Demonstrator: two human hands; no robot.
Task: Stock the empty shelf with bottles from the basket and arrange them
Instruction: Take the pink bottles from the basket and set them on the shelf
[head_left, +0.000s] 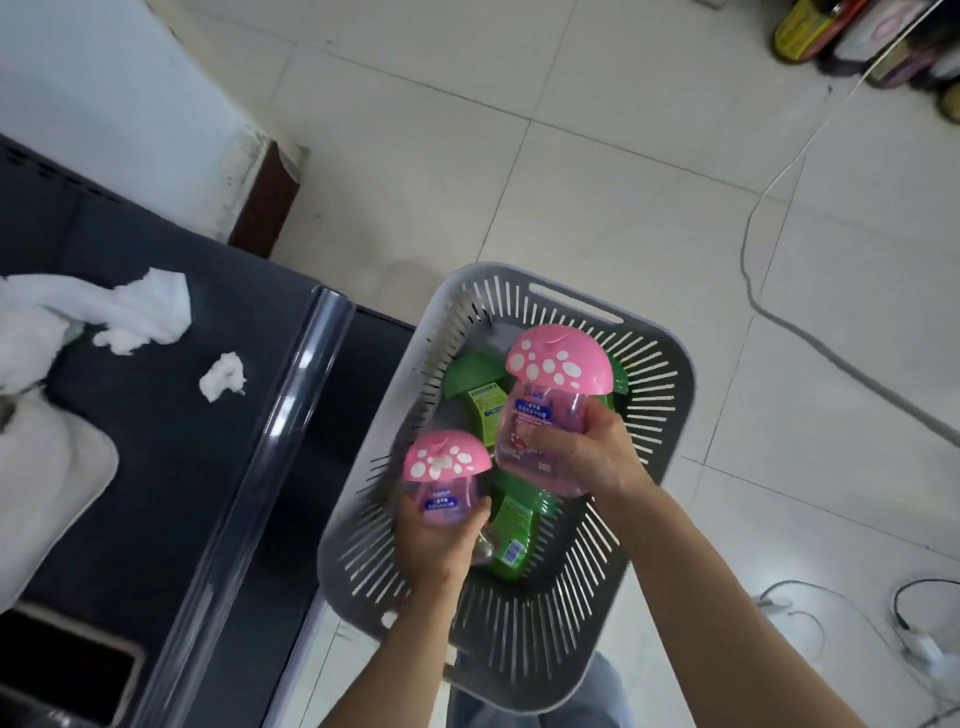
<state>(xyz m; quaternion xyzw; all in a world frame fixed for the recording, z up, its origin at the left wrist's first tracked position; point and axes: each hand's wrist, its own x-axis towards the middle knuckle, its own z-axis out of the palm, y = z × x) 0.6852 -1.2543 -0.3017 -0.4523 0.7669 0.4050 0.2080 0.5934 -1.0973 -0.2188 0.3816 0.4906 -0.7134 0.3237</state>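
Bottles (511, 535) in basket (649, 395), shelf (171, 467) left

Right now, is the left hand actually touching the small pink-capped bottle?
Touching. The head view shows the left hand with fingers curled round the small pink-capped bottle below its cap.
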